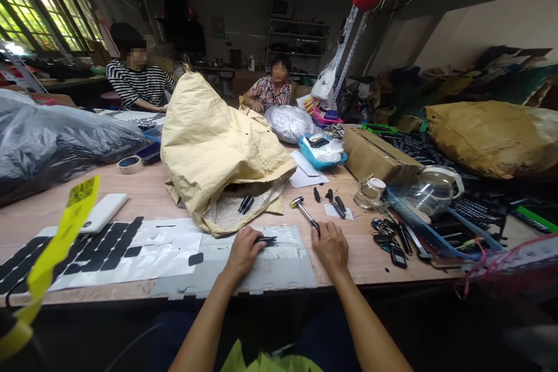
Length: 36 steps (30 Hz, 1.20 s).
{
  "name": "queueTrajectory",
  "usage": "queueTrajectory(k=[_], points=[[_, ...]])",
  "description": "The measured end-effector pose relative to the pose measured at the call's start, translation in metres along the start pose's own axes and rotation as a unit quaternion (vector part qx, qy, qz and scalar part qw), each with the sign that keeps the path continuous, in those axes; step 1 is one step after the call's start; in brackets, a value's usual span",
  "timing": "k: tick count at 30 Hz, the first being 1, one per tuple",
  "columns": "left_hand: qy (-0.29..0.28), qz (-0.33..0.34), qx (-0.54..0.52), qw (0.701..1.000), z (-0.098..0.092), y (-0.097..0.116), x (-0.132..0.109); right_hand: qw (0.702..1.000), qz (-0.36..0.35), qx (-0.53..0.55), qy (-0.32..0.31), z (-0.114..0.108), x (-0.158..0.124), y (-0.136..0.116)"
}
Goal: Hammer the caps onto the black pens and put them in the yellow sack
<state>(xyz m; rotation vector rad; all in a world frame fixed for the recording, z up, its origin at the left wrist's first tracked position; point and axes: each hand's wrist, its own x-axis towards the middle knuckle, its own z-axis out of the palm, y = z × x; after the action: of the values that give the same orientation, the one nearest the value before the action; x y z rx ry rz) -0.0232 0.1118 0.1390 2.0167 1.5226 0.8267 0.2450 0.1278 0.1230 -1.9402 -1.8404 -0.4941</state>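
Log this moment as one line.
left hand: holds small black part on grey mat | right hand: grips small hammer by handle | behind: tan paper sack on wooden table

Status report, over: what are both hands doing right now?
Left hand pinning black piece on grey mat. Right hand gripping hammer. Tan sack crowding just behind.

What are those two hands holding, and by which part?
The right hand grips a small hammer by the black end of its handle. The left hand pinches one end of a small black piece on the grey mat.
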Motion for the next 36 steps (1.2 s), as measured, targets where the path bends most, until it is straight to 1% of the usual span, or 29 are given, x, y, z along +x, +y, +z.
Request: queueTrajectory(k=[6,10,16,19,23,27,30,32,34,36], points=[[-0.064,0.01,-0.005,0.998,-0.014,-0.001,0.015,1.0,0.005,0.001,-0.008,-0.001,0.0,-0.001],[-0.081,0.022,0.0,0.996,-0.02,-0.005,0.021,1.0,0.003,0.0,-0.005,-0.001,0.0,-0.003],[-0.086,0.018,-0.024,0.996,-0.02,-0.009,0.02,1.0,0.013,0.007,-0.012,-0.004,0.0,-0.003],[-0.081,0.008,-0.044,0.996,-0.019,-0.009,0.019,1.0,0.012,0.003,-0.009,-0.005,0.0,-0.004],[-0.07,0.01,-0.047,0.996,-0.019,-0.01,0.019,1.0,0.017,0.01,-0.005,-0.007,-0.001,-0.005],[-0.064,0.005,-0.055,0.996,-0.02,-0.01,0.019,0.999,0.033,0.025,-0.019,-0.006,0.001,-0.006],[-0.063,0.002,-0.06,0.996,-0.02,-0.009,0.021,0.995,0.051,0.059,-0.055,-0.007,0.006,-0.003],[-0.061,0.002,-0.057,0.997,-0.02,-0.008,0.022,0.988,0.076,0.108,-0.078,-0.01,0.008,-0.003],[-0.06,0.001,-0.051,0.997,-0.02,-0.006,0.022,0.975,0.114,0.176,-0.072,-0.018,0.006,-0.005],[-0.061,-0.004,-0.046,0.997,-0.02,-0.004,0.021,0.954,0.154,0.25,-0.054,-0.031,-0.002,-0.012]])
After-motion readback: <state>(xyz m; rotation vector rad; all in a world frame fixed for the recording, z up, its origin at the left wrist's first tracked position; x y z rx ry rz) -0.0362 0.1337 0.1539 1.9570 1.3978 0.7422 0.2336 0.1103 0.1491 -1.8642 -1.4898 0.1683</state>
